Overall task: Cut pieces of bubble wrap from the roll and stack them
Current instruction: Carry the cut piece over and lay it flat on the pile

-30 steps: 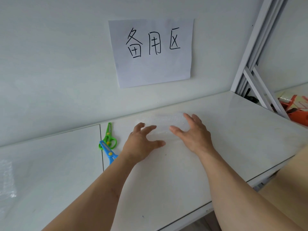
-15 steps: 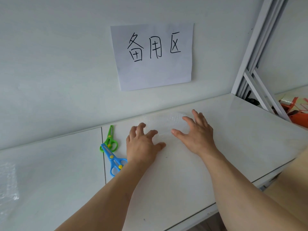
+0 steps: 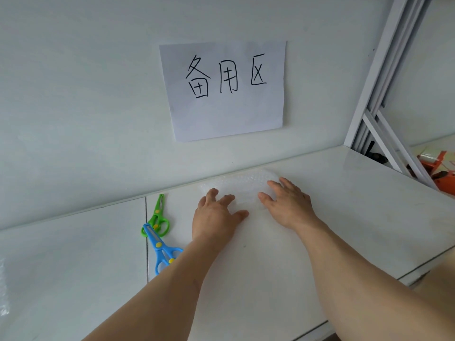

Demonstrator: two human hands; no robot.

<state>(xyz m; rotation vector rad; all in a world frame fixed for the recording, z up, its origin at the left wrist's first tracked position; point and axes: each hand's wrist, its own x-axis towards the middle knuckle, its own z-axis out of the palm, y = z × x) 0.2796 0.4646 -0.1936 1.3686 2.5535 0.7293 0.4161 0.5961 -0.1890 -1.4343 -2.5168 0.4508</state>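
Observation:
A clear piece of bubble wrap [image 3: 242, 184] lies flat on the white table [image 3: 332, 217] close to the wall. My left hand [image 3: 216, 214] rests on its left part with the fingers spread. My right hand [image 3: 286, 204] lies on its right part, fingers straight and flat. Green scissors [image 3: 157, 216] and blue scissors [image 3: 161, 251] lie crossed on the table just left of my left hand. More bubble wrap [image 3: 3, 286] shows at the far left edge of the view; I cannot tell whether it is the roll.
A paper sign [image 3: 224, 89] with handwritten characters is stuck on the wall above the table. White metal frame bars [image 3: 384, 99] stand at the right. An orange tape dispenser [image 3: 440, 168] sits beyond them. The table's front edge runs at the lower right.
Both hands have slid slightly over the bubble wrap, my left hand's fingers spreading flatter. The view has tilted so more of the blue scissors shows.

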